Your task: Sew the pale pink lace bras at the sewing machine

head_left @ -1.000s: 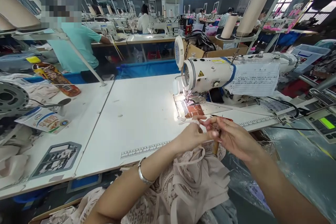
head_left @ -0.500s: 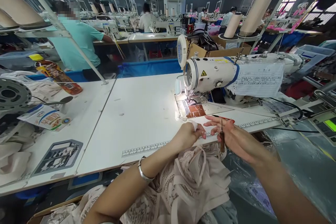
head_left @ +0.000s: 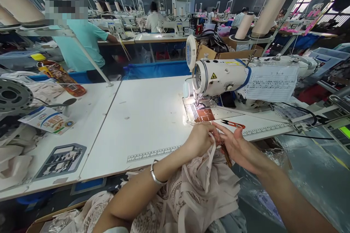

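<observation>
My left hand [head_left: 201,139] is closed in a pinch on a thin pale strap [head_left: 210,160] of the beige lace garment [head_left: 191,196] bunched in my lap. Close beside it, my right hand [head_left: 236,145] curls round a small brown-handled tool [head_left: 226,154], its fingers partly spread toward the left hand. Both hands hover at the front edge of the white sewing table [head_left: 142,123], just in front of the white sewing machine [head_left: 232,78]. Orange thread snips [head_left: 233,124] lie on the table beyond my right hand.
A drink bottle [head_left: 58,76], a printed packet [head_left: 47,120] and a spoon [head_left: 62,103] lie at the left. Thread cones [head_left: 270,5] stand behind the machine. A person in a teal shirt [head_left: 82,45] works beyond the table. A control panel [head_left: 340,131] sits at right.
My hands have come back together and dropped slightly toward the garment. The strap now hangs from my left hand. The snips on the table have come into view.
</observation>
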`<state>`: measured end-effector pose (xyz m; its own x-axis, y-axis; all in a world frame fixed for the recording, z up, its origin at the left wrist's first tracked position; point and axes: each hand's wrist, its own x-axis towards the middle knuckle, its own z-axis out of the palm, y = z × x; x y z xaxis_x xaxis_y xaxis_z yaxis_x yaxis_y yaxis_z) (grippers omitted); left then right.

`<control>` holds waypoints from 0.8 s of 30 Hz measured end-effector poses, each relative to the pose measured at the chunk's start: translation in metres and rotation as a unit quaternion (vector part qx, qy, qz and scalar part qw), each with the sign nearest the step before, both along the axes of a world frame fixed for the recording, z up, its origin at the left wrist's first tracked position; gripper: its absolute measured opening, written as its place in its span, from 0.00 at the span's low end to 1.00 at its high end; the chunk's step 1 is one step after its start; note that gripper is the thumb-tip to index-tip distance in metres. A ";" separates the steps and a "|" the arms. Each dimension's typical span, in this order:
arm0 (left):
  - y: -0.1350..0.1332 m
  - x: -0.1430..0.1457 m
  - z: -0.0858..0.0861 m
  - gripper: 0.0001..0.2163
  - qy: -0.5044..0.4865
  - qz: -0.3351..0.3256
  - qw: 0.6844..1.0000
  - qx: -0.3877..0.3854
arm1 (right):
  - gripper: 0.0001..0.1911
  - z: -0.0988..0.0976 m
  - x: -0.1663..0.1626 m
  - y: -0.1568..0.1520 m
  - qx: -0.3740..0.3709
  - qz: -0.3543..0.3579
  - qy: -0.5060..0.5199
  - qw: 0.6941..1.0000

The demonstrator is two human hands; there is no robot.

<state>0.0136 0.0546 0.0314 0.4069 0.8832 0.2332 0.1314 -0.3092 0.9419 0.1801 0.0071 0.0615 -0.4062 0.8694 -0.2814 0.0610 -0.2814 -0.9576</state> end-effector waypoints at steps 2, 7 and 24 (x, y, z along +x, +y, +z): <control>0.009 -0.017 0.007 0.07 -0.081 0.010 0.995 -0.061 | 0.49 0.000 0.008 -0.001 0.009 0.009 -0.035 0.999; 0.020 -0.072 0.025 0.07 -0.311 0.040 0.940 -0.136 | 0.39 -0.003 0.025 0.002 0.078 -0.070 -0.092 0.990; 0.001 -0.054 0.002 0.05 -0.115 0.037 0.986 -0.118 | 0.20 -0.007 -0.027 0.021 0.046 -0.052 0.023 0.997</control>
<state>-0.0400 0.0553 0.0336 0.2998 0.9491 0.0969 -0.0805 -0.0761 0.9938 0.1535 0.0282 0.0549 -0.3230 0.9289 -0.1812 -0.0088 -0.1944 -0.9809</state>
